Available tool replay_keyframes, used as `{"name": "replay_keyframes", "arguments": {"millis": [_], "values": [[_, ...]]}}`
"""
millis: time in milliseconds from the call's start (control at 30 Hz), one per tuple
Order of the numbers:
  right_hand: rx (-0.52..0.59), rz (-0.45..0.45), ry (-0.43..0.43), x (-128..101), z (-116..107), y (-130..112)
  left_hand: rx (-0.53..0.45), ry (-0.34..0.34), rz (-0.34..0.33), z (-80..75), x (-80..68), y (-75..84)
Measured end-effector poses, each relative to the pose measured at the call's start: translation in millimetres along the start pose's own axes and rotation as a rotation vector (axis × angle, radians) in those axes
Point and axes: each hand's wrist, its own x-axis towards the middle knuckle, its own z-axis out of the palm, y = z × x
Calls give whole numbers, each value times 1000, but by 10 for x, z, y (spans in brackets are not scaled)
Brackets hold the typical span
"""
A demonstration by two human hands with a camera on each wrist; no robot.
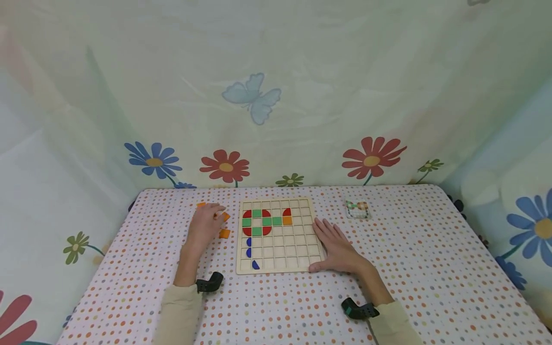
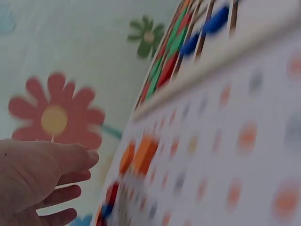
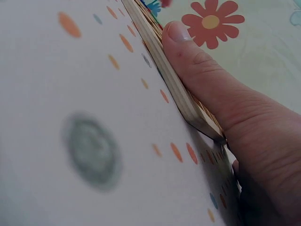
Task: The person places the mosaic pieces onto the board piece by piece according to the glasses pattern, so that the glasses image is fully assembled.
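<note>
A wooden grid board (image 1: pixel 297 249) lies mid-table with red, green, orange and blue tiles (image 1: pixel 261 221) in its left cells. My left hand (image 1: pixel 206 224) hovers left of the board over loose orange tiles (image 1: pixel 224 233), fingers relaxed and holding nothing. In the left wrist view the hand (image 2: pixel 42 174) has its fingers loosely stretched, with an orange tile (image 2: pixel 143 155) beyond them and the board (image 2: pixel 225 52) further on. My right hand (image 1: pixel 338 247) lies flat against the board's right edge. Its thumb (image 3: pixel 188 52) rests along the board's rim (image 3: pixel 174 89).
A small pattern card (image 1: pixel 358 209) lies at the back right of the dotted tablecloth (image 1: pixel 431 268). Flowered fabric walls (image 1: pixel 276 120) close in the back and both sides. Black wrist cameras (image 1: pixel 210 282) sit on both sleeves.
</note>
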Motion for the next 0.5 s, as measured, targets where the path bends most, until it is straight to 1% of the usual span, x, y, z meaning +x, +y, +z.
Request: {"name": "replay_keyframes", "arguments": {"millis": [67,100,200,267,333,433,500], "values": [[-2,0,7,-14,-2,10,25,9,-20,-83,-21,-200],[-2,-3,13,-21,-2,18,28,11,-23,-115,-26,-276],[4,-11,24,-36,-5,38,31,4,-18,-158,-23,-416],[7,-12,27,-40,-5,47,32,-11,19,-141,-5,-453],[1,-6,18,-35,-2,48,45,-31,58,-106,7,-452],[1,-4,3,-20,0,35,106,-46,124,-37,9,-432],[13,-4,-4,-12,-7,19,145,-43,135,-6,-6,-410]]}}
